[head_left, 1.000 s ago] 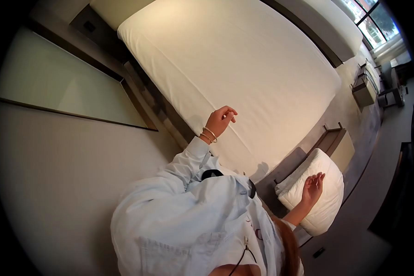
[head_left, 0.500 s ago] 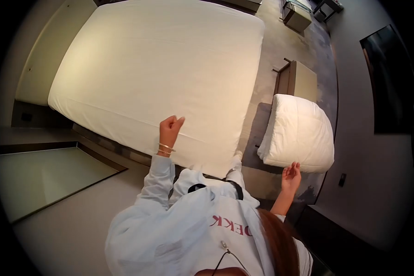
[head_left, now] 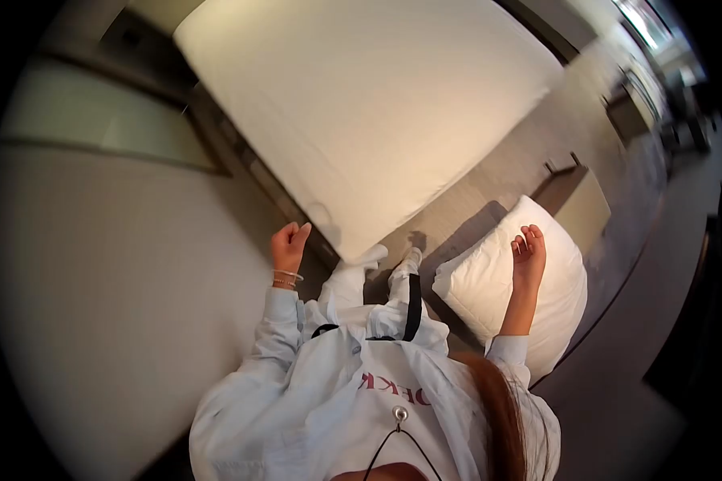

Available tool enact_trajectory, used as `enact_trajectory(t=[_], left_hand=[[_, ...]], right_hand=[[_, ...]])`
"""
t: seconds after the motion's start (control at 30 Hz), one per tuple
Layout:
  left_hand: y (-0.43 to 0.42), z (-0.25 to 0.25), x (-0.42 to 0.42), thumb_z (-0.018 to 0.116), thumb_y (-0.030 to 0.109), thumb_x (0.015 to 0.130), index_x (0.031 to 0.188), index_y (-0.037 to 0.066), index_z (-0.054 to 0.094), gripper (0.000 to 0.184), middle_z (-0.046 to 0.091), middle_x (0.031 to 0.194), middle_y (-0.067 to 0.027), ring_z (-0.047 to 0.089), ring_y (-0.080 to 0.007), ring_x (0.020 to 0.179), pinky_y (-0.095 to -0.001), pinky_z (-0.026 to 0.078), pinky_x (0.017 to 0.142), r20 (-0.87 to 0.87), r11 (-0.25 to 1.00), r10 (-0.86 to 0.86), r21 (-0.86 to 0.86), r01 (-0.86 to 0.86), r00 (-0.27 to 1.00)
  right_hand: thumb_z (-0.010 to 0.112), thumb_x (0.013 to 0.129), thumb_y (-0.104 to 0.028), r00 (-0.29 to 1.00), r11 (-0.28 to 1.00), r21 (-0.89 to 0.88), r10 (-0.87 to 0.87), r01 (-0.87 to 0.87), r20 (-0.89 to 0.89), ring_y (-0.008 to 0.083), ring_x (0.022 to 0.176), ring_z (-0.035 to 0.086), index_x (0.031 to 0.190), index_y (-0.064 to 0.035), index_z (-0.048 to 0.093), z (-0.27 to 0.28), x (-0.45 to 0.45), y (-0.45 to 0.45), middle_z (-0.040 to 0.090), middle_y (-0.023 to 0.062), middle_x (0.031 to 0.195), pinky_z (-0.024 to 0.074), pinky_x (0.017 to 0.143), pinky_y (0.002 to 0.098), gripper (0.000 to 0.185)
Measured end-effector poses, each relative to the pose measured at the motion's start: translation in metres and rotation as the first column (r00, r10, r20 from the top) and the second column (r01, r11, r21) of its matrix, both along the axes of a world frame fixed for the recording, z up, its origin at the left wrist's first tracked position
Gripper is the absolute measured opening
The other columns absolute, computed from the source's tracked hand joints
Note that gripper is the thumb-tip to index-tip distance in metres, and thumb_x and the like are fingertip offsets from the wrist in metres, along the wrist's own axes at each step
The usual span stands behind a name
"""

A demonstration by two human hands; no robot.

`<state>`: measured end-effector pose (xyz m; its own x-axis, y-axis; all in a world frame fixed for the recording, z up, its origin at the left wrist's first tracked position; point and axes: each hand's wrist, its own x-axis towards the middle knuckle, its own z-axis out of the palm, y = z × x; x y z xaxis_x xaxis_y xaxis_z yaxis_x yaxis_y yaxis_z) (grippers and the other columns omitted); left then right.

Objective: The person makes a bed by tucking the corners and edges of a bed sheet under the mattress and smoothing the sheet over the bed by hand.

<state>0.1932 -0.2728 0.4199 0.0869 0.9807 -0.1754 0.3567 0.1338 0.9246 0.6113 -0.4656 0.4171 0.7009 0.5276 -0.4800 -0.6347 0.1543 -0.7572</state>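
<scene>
My left hand [head_left: 290,248] is held in front of my body in a loose fist, thumb against the curled fingers, with nothing visible in it. It hovers beside the near corner of the bed, which is covered by a smooth white sheet [head_left: 361,104]. My right hand [head_left: 528,256] is raised palm up, fingers half bent and apart, holding nothing. Behind it in view lies a thick, folded white duvet [head_left: 557,280], piled on a bench [head_left: 584,204]. Whether the right hand or forearm touches the duvet I cannot tell.
Carpet [head_left: 489,172] runs between the bed and the bench. Farther back stands another low bench [head_left: 630,112] near a window [head_left: 646,20]. A wall with a framed pale panel [head_left: 112,116] is on the left; a dark screen [head_left: 686,313] is on the right.
My view has turned and I have moved toward the bed's near corner. The bed now appears tilted. My right hand has risen from the duvet's near edge to in front of it.
</scene>
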Motion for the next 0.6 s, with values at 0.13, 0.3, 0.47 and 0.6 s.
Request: enact_trajectory(t=[0.13, 0.3, 0.47, 0.6], left_hand=[[-0.056, -0.008, -0.022, 0.063, 0.016, 0.083, 0.056, 0.012, 0.026, 0.046, 0.022, 0.055, 0.0088, 0.021, -0.0017, 0.052, -0.0231, 0.017, 0.044, 0.010, 0.992, 0.108, 0.063, -0.109, 0.994], [-0.118, -0.069, -0.052, 0.063, 0.015, 0.083, 0.056, 0.011, 0.026, 0.046, 0.022, 0.055, 0.0083, 0.021, -0.0025, 0.053, -0.0234, 0.018, 0.045, 0.106, 0.981, 0.193, 0.008, -0.194, 0.976], [-0.174, -0.096, -0.073, 0.063, 0.015, 0.082, 0.057, 0.009, 0.027, 0.044, 0.023, 0.055, 0.0079, 0.022, -0.0033, 0.053, -0.0242, 0.019, 0.045, 0.061, 0.977, 0.192, -0.110, -0.184, 0.980], [-0.204, -0.135, -0.088, 0.064, 0.013, 0.081, 0.058, 0.005, 0.033, 0.039, 0.027, 0.052, 0.0045, 0.024, -0.0046, 0.052, -0.0242, 0.022, 0.045, 0.007, 0.966, 0.258, -0.013, -0.258, 0.966]], right_hand=[[0.055, 0.084, -0.010, 0.984, 0.998, 0.015, 0.064, -0.063, -0.163, 0.0132, 0.072, 0.055, 0.108, -0.0080, 0.052, -0.026, -0.008, 0.008, 0.060, 0.0039, 0.091, 0.0470, 0.068, 0.0253, 0.025], [0.058, 0.083, -0.010, 0.847, 0.898, 0.227, 0.433, -0.376, -0.307, 0.0142, 0.075, 0.058, 0.109, -0.0105, 0.053, -0.055, -0.086, 0.028, 0.062, 0.0034, 0.095, 0.0491, 0.070, 0.0283, 0.026], [0.059, 0.081, -0.008, 0.651, 0.783, 0.220, 0.610, -0.581, -0.451, 0.0157, 0.073, 0.057, 0.107, -0.0101, 0.053, -0.057, -0.192, 0.035, 0.060, 0.0047, 0.097, 0.0489, 0.071, 0.0291, 0.026], [0.051, 0.084, -0.002, 0.519, 0.734, 0.252, 0.641, -0.631, -0.566, 0.0147, 0.072, 0.056, 0.097, -0.0096, 0.052, -0.051, -0.247, 0.036, 0.059, 0.0033, 0.089, 0.0486, 0.070, 0.0296, 0.014]])
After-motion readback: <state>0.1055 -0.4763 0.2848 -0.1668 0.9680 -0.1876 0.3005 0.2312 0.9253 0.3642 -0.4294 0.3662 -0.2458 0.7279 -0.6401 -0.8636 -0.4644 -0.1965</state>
